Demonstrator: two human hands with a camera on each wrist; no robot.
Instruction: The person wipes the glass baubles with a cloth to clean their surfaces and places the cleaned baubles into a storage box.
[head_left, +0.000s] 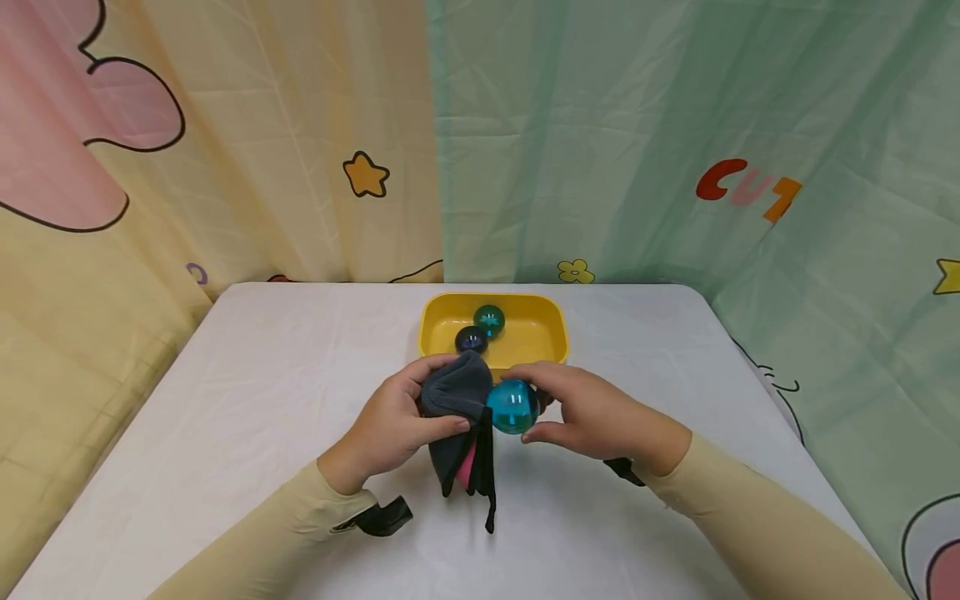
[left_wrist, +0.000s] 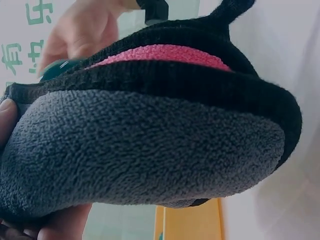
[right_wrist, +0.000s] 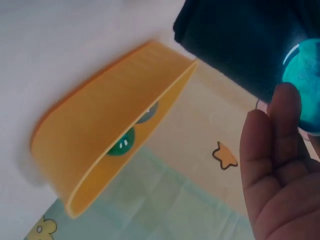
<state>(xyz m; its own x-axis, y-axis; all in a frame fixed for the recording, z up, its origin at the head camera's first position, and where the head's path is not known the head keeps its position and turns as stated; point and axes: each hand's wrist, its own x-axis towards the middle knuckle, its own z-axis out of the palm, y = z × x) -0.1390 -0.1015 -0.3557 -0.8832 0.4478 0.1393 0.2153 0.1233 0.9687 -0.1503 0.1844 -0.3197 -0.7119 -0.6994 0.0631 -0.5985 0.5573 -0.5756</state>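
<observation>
Both part-curled; left hand (head_left: pixel 387 427) grips gray cloth (head_left: pixel 455 392); right hand (head_left: pixel 600 411) pinches blue ball (head_left: pixel 513 408)

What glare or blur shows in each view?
Head: highlights on the blue ball; left wrist: right hand soft behind the crisply textured gray fabric item; right wrist: white glare along the ball's edge, small glints on the green ball.

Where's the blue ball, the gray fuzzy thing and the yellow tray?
Blue ball (head_left: pixel 513 407), head view: its middle.
Gray fuzzy thing (left_wrist: pixel 145 145), left wrist view: its gray side.
Yellow tray (right_wrist: pixel 106 110), right wrist view: outer wall.
</observation>
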